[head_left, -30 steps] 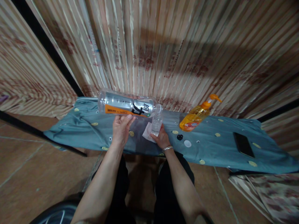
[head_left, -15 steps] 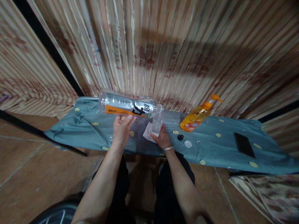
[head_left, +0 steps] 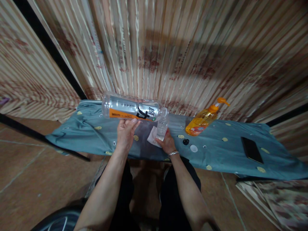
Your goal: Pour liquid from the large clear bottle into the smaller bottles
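Note:
My left hand holds a large clear bottle with a silver and orange label from below. The bottle lies nearly level, its neck pointing right. Its mouth meets the top of a small clear bottle, which stands slightly tilted. My right hand is wrapped round the base of the small bottle. A white tissue lies beside that base, on the left. Whether liquid passes between the two mouths is too small to tell.
A green-blue cloth covers the narrow table. Right of my hands are an orange pump bottle, a black cap, a white round lid and a black phone. A pleated curtain hangs behind.

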The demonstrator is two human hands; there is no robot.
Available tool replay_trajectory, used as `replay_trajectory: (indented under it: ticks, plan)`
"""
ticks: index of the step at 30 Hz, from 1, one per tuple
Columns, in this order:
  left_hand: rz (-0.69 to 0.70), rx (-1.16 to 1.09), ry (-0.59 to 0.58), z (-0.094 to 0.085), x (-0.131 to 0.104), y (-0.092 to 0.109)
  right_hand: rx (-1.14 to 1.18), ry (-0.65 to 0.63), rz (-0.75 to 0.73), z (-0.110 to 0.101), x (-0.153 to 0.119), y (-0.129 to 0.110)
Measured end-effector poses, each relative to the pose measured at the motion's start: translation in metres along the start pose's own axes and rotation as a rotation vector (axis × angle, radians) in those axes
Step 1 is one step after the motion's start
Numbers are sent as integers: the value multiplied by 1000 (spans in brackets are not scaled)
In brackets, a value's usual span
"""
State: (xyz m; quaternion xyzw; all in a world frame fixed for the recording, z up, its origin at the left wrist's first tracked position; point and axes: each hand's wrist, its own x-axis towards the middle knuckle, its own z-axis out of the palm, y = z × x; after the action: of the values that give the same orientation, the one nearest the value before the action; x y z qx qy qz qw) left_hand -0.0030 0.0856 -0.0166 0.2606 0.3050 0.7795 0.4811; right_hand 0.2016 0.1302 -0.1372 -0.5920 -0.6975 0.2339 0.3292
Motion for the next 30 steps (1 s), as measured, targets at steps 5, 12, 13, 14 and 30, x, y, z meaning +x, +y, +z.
replay_trajectory:
  ticks: [5, 12, 13, 14, 30]
  plan:
    - [15, 5, 6, 0, 0, -2, -2, 12, 0, 0, 0, 1]
    - [4, 2, 20, 2, -1, -1, -10, 2, 25, -1, -2, -1]
    - [4, 1, 25, 2, -1, -1, -9, 4, 36, -1, -2, -1]
    - [5, 0, 29, 2, -1, -1, -4, 2, 40, -1, -2, -1]
    - [-1, 4, 5, 2, -1, 1, 143, -28, 88, -12, 1, -8]
